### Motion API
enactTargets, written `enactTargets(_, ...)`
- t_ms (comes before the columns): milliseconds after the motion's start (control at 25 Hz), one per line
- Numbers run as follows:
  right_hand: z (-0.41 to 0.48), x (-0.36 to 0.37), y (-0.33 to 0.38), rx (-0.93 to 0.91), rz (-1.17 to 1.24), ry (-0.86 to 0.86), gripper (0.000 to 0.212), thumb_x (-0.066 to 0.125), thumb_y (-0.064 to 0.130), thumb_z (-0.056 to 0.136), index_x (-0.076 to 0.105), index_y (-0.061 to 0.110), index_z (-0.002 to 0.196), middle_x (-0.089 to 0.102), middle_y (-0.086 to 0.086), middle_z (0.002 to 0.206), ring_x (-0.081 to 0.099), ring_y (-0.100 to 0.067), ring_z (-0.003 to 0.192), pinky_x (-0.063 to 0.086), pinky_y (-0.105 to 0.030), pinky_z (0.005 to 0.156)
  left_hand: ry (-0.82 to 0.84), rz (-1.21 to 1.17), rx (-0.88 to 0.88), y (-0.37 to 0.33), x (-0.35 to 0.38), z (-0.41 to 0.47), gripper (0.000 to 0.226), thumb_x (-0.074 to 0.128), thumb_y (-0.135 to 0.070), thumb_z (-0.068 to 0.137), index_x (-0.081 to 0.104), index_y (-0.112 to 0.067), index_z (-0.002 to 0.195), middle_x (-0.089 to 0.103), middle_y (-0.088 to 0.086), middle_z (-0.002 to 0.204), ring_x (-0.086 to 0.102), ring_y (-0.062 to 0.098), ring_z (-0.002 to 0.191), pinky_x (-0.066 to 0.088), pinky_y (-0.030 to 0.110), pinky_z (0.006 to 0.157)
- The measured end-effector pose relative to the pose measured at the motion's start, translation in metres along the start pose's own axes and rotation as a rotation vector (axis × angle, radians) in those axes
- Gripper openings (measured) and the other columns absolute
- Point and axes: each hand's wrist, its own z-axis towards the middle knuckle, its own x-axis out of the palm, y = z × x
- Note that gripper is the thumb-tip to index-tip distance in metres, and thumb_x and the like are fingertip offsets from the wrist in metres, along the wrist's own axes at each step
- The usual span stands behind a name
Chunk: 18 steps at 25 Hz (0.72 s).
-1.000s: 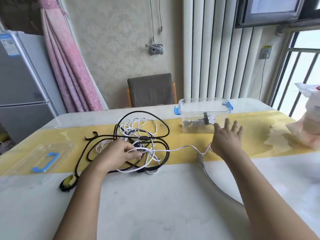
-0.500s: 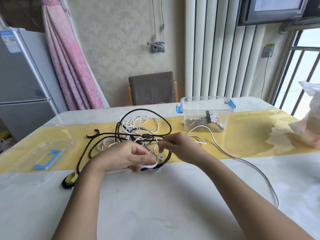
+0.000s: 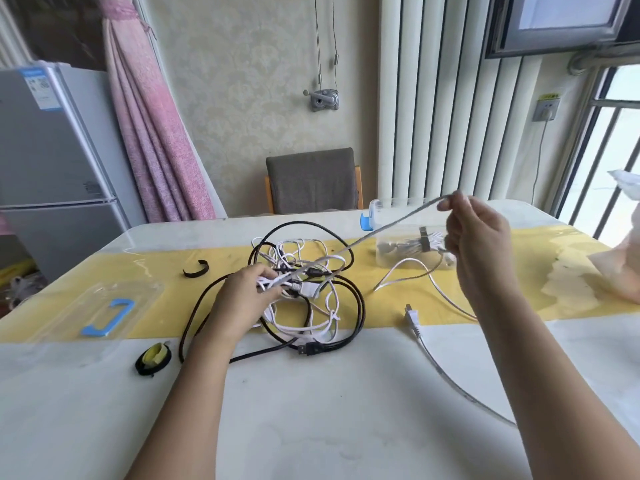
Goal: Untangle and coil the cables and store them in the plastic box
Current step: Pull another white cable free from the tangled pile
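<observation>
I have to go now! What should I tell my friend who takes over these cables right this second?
Left hand grips white cables in the tangle on the table.
Right hand pinches one pale cable, raised and stretched out from the tangle.
Done: one tied bundle lies in the plastic box; its lid is off, at the table's left.
Left: free, coil and box the rest.

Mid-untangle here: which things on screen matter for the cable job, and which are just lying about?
Job:
left hand gripping the cable tangle
right hand pinching the white cable
plastic box, bundled cable inside
box lid
black strap, probably a tie

Lying about:
pale bag
chair
fridge
black-and-yellow roll, use unclear
</observation>
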Motion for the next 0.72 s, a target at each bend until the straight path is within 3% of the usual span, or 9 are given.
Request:
enactTargets(80,0.01,-0.013,-0.013,0.037,-0.552,-0.103,0.029,0.048,0.019,0.094,0.068,0.014,0.074,0.054,0.002,0.055,0.048,-0.018,0.056,0.032,-0.028,0.05,-0.086,-0.069,-0.022,0.004,-0.002,0.002,0.01,0.071,-0.02,0.081,0.067,-0.016,0.09,0.064,-0.004,0.086,0.059,0.017,0.081,0.04,0.026,0.068)
enactTargets(160,0.009,-0.018,-0.03,0.081,-1.167,0.009,0.027,0.045,0.008,0.089,0.07,0.01,0.099,0.066,-0.015,0.092,0.057,-0.033,0.086,0.042,-0.034,0.068,-0.046,-0.14,0.021,0.003,-0.001,0.0,0.011,0.069,-0.019,0.083,0.071,-0.015,0.094,0.066,-0.007,0.084,0.059,0.012,0.079,0.039,0.021,0.067)
enactTargets(240,0.0,-0.011,-0.042,0.023,-1.429,0.214,0.051,0.043,-0.004,0.08,0.058,0.015,0.125,0.057,-0.014,0.124,0.05,-0.035,0.11,0.042,-0.036,0.086,0.007,-0.179,0.088,-0.004,-0.001,-0.003,0.014,0.066,-0.011,0.084,0.07,-0.023,0.09,0.065,-0.014,0.086,0.058,0.001,0.08,0.04,0.013,0.068)
enactTargets(280,-0.004,-0.003,-0.047,-0.051,-1.435,0.322,0.061,0.042,-0.007,0.077,0.054,0.018,0.132,0.054,-0.01,0.131,0.048,-0.033,0.115,0.04,-0.036,0.093,0.017,-0.194,0.12,-0.007,-0.001,-0.003,0.023,0.065,-0.006,0.084,0.068,-0.029,0.086,0.064,-0.016,0.085,0.057,-0.002,0.081,0.04,0.01,0.067)
enactTargets(360,-0.012,0.016,-0.049,-0.129,-1.32,0.491,0.058,0.042,-0.007,0.078,0.058,0.02,0.127,0.062,-0.004,0.124,0.053,-0.027,0.112,0.044,-0.034,0.093,0.029,-0.238,0.148,-0.012,-0.001,-0.003,0.036,0.062,0.002,0.083,0.062,-0.034,0.078,0.064,-0.019,0.083,0.056,-0.004,0.079,0.04,0.009,0.068)
enactTargets(440,-0.024,0.032,-0.05,-0.088,-1.166,0.571,0.039,0.041,-0.001,0.085,0.068,0.017,0.108,0.07,-0.003,0.103,0.06,-0.022,0.09,0.049,-0.03,0.077,0.027,-0.286,0.117,-0.016,0.0,-0.003,0.036,0.064,0.003,0.081,0.062,-0.033,0.076,0.065,-0.02,0.079,0.057,-0.003,0.075,0.041,0.013,0.069)
enactTargets(520,-0.034,0.043,-0.051,-0.024,-1.034,0.609,0.027,0.042,0.009,0.09,0.069,0.011,0.091,0.069,-0.007,0.085,0.058,-0.022,0.073,0.045,-0.03,0.063,0.013,-0.309,0.079,-0.018,0.002,-0.004,0.035,0.069,0.001,0.078,0.064,-0.032,0.07,0.068,-0.014,0.08,0.061,0.005,0.078,0.045,0.021,0.073)
enactTargets(600,-0.041,0.049,-0.048,0.04,-0.931,0.673,0.027,0.046,0.02,0.092,0.066,0.01,0.076,0.066,-0.007,0.07,0.051,-0.018,0.058,0.04,-0.027,0.052,0.036,-0.369,0.066,-0.022,0.002,-0.005,0.036,0.07,0.002,0.077,0.063,-0.03,0.062,0.071,-0.009,0.078,0.066,0.011,0.081,0.052,0.031,0.078)
enactTargets(720,-0.046,0.053,-0.043,0.182,-0.815,0.796,0.042,0.053,0.034,0.093,0.062,0.029,0.053,0.052,0.009,0.05,0.035,-0.01,0.047,0.031,-0.022,0.046,0.078,-0.498,0.083,-0.03,0.004,-0.007,0.04,0.067,0.008,0.077,0.052,-0.024,0.058,0.069,-0.011,0.071,0.064,0.006,0.071,0.052,0.032,0.073)
